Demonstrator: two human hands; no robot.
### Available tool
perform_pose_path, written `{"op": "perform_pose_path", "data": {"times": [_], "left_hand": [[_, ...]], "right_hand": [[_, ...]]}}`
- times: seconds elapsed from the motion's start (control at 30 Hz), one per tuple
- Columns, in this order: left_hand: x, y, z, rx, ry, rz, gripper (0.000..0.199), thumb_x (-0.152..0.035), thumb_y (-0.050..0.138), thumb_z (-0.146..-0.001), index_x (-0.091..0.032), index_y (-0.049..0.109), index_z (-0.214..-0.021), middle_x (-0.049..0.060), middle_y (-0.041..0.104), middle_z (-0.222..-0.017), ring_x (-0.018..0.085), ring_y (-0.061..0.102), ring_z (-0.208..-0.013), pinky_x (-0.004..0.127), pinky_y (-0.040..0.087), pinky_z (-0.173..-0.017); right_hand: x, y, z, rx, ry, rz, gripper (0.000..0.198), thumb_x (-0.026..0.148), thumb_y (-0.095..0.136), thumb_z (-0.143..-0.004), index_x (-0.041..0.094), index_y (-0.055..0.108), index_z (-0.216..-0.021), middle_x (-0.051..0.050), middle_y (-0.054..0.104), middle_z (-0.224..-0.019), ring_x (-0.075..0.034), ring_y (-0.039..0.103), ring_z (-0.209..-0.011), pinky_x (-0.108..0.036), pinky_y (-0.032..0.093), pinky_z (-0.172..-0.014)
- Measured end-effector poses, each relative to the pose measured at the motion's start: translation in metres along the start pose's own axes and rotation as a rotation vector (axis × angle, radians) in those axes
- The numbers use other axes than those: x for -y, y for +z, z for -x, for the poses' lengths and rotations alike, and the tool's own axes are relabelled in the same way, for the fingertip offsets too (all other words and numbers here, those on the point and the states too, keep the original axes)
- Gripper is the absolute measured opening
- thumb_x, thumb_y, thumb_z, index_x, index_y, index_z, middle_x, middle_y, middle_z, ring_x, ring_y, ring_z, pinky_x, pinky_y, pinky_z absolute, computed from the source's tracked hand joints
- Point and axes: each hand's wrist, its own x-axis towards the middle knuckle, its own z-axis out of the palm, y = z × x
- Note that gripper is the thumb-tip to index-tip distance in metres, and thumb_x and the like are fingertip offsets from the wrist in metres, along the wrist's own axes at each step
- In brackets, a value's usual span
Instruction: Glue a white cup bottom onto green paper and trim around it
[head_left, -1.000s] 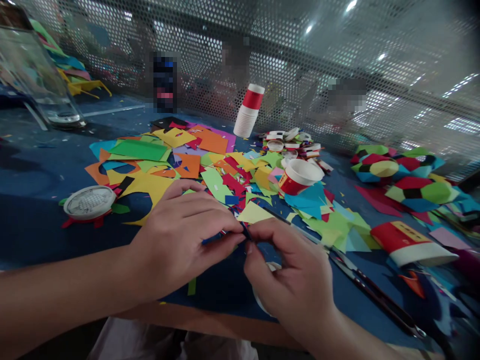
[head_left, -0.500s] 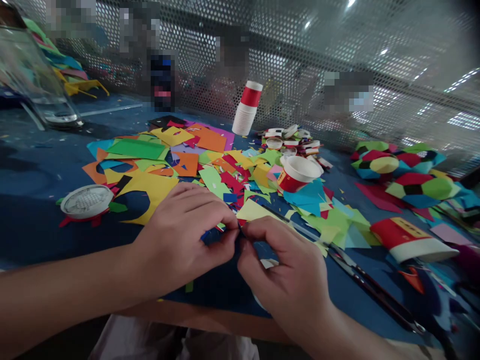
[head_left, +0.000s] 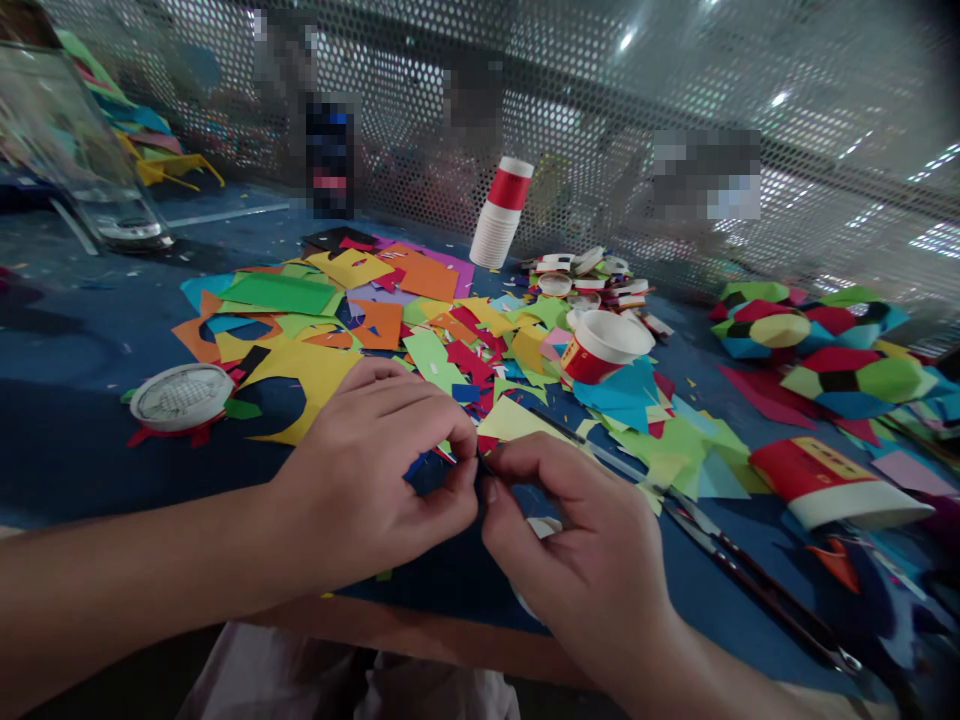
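My left hand (head_left: 382,470) and my right hand (head_left: 581,540) meet fingertip to fingertip near the table's front edge. Both pinch a small dark strip (head_left: 484,463), which looks like paper; most of it is hidden by the fingers. Under my right hand a white round piece (head_left: 541,527) shows in part. To the left lies a turtle figure (head_left: 182,397) with a white, net-drawn top and red and green paper limbs. Just beyond my hands rest a pale yellow paper sheet (head_left: 514,420) and a pen (head_left: 559,425).
Coloured paper scraps (head_left: 405,300) cover the table's middle. A paper cup (head_left: 604,345) stands among them, with a cup stack (head_left: 504,212) behind. Scissors (head_left: 757,580) and a tipped cup (head_left: 832,480) lie right. A glass bottle (head_left: 82,150) stands far left, before a perforated metal screen (head_left: 585,120).
The view has shifted slightly, so things appear a little to the right. Both hands keep the same pinch on the dark strip.
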Motion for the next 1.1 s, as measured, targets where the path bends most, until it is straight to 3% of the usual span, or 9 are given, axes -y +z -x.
{"op": "perform_pose_path", "data": {"times": [0.33,0.63,0.83,1.1], "left_hand": [[-0.0007,0.0001,0.0028,-0.027,-0.034,0.064,0.010,-0.013,0.055,-0.081,-0.021,0.055,-0.076,-0.005,0.069,-0.073,0.013,0.063,-0.067,0.037,0.043,-0.082],[0.0030,-0.0020,0.0005,-0.027,0.011,0.012,0.005,-0.017,0.063,-0.087,-0.022,0.065,-0.087,-0.005,0.077,-0.084,0.013,0.070,-0.073,0.034,0.044,-0.085],[0.0043,-0.0008,0.0027,-0.023,0.023,-0.010,0.006,-0.019,0.064,-0.090,-0.025,0.066,-0.091,-0.004,0.079,-0.088,0.015,0.073,-0.077,0.038,0.045,-0.087],[0.0028,-0.0009,0.0018,-0.031,0.053,-0.073,0.015,-0.018,0.060,-0.092,-0.025,0.062,-0.080,-0.006,0.078,-0.084,0.015,0.073,-0.076,0.040,0.047,-0.087]], "right_hand": [[-0.0040,-0.0026,0.0008,0.004,0.081,0.019,0.011,0.016,0.057,-0.077,0.019,0.065,-0.070,0.004,0.066,-0.062,-0.009,0.059,-0.053,-0.018,0.046,-0.050],[-0.0063,-0.0040,0.0006,0.022,0.128,-0.038,0.011,0.016,0.058,-0.080,0.020,0.065,-0.072,0.005,0.063,-0.058,-0.008,0.055,-0.048,-0.017,0.039,-0.043],[-0.0046,-0.0036,-0.0004,0.022,0.120,-0.020,0.011,0.017,0.059,-0.079,0.019,0.067,-0.072,0.004,0.066,-0.060,-0.009,0.058,-0.050,-0.018,0.045,-0.046],[-0.0041,-0.0041,-0.0008,0.036,0.106,0.028,0.014,0.017,0.058,-0.080,0.018,0.070,-0.073,0.003,0.068,-0.062,-0.008,0.058,-0.051,-0.018,0.045,-0.049]]}}
